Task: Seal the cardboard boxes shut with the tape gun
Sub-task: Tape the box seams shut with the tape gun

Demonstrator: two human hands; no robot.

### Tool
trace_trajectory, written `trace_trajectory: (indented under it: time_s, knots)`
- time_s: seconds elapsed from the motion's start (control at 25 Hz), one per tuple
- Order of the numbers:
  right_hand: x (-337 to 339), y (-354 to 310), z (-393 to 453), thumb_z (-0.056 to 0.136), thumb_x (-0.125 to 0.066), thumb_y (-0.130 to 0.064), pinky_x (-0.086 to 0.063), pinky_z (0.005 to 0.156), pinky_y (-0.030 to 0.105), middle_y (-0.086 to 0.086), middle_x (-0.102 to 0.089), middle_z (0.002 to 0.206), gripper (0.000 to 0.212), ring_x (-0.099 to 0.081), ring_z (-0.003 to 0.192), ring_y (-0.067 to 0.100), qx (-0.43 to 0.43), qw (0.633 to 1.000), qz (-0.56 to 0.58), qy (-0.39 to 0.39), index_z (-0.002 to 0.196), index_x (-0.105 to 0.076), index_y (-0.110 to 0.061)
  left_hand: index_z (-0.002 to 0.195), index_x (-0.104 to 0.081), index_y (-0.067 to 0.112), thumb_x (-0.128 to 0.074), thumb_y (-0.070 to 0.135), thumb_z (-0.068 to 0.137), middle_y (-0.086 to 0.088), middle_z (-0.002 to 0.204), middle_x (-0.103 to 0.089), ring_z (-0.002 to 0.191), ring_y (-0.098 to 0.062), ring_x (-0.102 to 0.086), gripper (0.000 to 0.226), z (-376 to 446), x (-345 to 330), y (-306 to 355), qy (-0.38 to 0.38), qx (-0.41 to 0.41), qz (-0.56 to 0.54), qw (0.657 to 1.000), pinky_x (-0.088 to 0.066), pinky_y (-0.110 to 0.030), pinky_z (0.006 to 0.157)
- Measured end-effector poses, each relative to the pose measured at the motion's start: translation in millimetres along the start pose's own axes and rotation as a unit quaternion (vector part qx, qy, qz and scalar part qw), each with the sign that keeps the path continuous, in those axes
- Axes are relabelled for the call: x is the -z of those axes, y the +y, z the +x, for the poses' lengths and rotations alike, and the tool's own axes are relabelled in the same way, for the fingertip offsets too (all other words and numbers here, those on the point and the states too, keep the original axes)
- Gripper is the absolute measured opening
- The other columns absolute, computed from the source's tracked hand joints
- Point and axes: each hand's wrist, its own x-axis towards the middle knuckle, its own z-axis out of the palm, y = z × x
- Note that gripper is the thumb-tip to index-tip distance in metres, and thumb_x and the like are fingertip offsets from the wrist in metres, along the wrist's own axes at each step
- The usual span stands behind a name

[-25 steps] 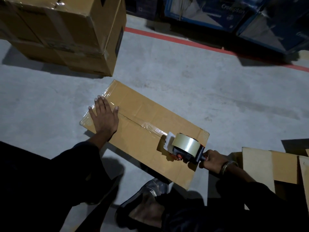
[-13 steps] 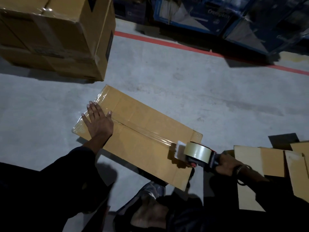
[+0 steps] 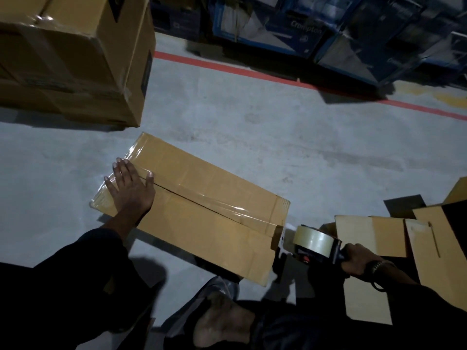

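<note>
A flat brown cardboard box (image 3: 202, 221) lies on the concrete floor, with clear tape running along its centre seam from the far-left end to the right end. My left hand (image 3: 131, 188) presses flat on the box's left end, fingers straight. My right hand (image 3: 356, 258) grips the handle of the tape gun (image 3: 312, 245), which carries a roll of clear tape. The gun sits just past the box's right edge, beside the end face.
A large taped carton (image 3: 75, 59) stands at the back left. Flattened cardboard pieces (image 3: 374, 236) lie to the right of the tape gun. Blue printed boxes (image 3: 316, 26) line the back behind a red floor line (image 3: 252, 72). My foot (image 3: 222, 324) is below the box.
My right hand has drawn the tape gun rightward along the seam and off the box's right edge. My left hand has stayed pressed on the left end.
</note>
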Motion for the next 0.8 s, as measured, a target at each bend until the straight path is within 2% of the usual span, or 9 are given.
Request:
trace_trajectory:
  time_s: [0.08, 0.24, 0.4, 0.48, 0.52, 0.6, 0.8]
  knots:
    - [0, -10, 2, 0.071, -0.054, -0.038, -0.047, 0.069, 0.029, 0.004, -0.059, 0.083, 0.014, -0.058, 0.079, 0.024, 0.021, 1.000, 0.003, -0.006, 0.070, -0.049, -0.025, 0.164, 0.007, 0.004, -0.013, 0.064, 0.106, -0.013, 0.173, 0.012, 0.160, -0.024, 0.015, 0.086, 3, 4, -2, -0.013, -0.002, -0.003, 1.000, 0.010, -0.057, 0.126]
    - [-12, 10, 16, 0.066, -0.051, -0.043, -0.052, 0.069, 0.028, 0.000, -0.063, 0.077, 0.018, -0.066, 0.080, 0.021, 0.015, 0.999, 0.003, -0.033, 0.065, -0.050, -0.025, 0.164, 0.009, 0.004, -0.015, 0.065, 0.105, -0.013, 0.173, 0.013, 0.160, -0.025, 0.016, 0.088, 3, 2, -6, -0.017, -0.014, 0.002, 1.000, 0.011, -0.057, 0.126]
    - [0, 21, -5, 0.082, -0.061, -0.029, -0.043, 0.062, 0.024, 0.004, -0.064, 0.076, 0.023, -0.067, 0.083, 0.024, 0.026, 0.999, 0.009, -0.022, 0.063, -0.051, -0.021, 0.164, 0.006, 0.003, -0.016, 0.065, 0.106, -0.015, 0.173, 0.011, 0.160, -0.026, 0.014, 0.088, 3, 3, -8, -0.021, -0.024, -0.001, 0.999, 0.010, -0.058, 0.125]
    - [9, 23, -18, 0.085, -0.064, -0.022, -0.039, 0.061, 0.025, 0.002, -0.061, 0.069, 0.029, -0.060, 0.070, 0.019, 0.039, 0.999, 0.015, -0.019, 0.062, -0.046, -0.019, 0.164, 0.006, 0.003, -0.014, 0.067, 0.105, -0.015, 0.173, 0.011, 0.160, -0.026, 0.014, 0.089, 3, 3, -8, -0.022, -0.025, -0.004, 0.999, 0.010, -0.059, 0.125]
    - [13, 26, -25, 0.082, -0.067, -0.019, -0.035, 0.058, 0.026, -0.001, -0.054, 0.061, 0.033, -0.050, 0.059, 0.015, 0.044, 0.998, 0.029, -0.015, 0.060, -0.043, -0.018, 0.164, 0.006, 0.003, -0.013, 0.068, 0.104, -0.015, 0.173, 0.010, 0.160, -0.026, 0.014, 0.090, 4, 3, -9, -0.023, -0.023, -0.006, 0.999, 0.010, -0.059, 0.125]
    - [21, 36, -39, 0.075, -0.071, -0.019, -0.029, 0.055, 0.027, -0.003, -0.043, 0.054, 0.036, -0.034, 0.052, 0.011, 0.043, 0.998, 0.054, -0.002, 0.058, -0.040, -0.016, 0.164, 0.005, 0.003, -0.011, 0.069, 0.103, -0.015, 0.173, 0.010, 0.160, -0.026, 0.013, 0.091, 4, 4, -9, -0.023, -0.028, -0.016, 0.999, 0.010, -0.059, 0.125]
    - [24, 30, -50, 0.073, -0.068, -0.022, -0.031, 0.054, 0.025, 0.001, -0.048, 0.058, 0.027, -0.036, 0.051, 0.010, 0.050, 0.997, 0.050, -0.020, 0.061, -0.046, -0.016, 0.164, 0.007, 0.003, -0.005, 0.077, 0.097, -0.015, 0.173, 0.011, 0.160, -0.026, 0.015, 0.100, 1, 10, -8, -0.029, -0.031, -0.039, 0.998, 0.010, -0.060, 0.126]
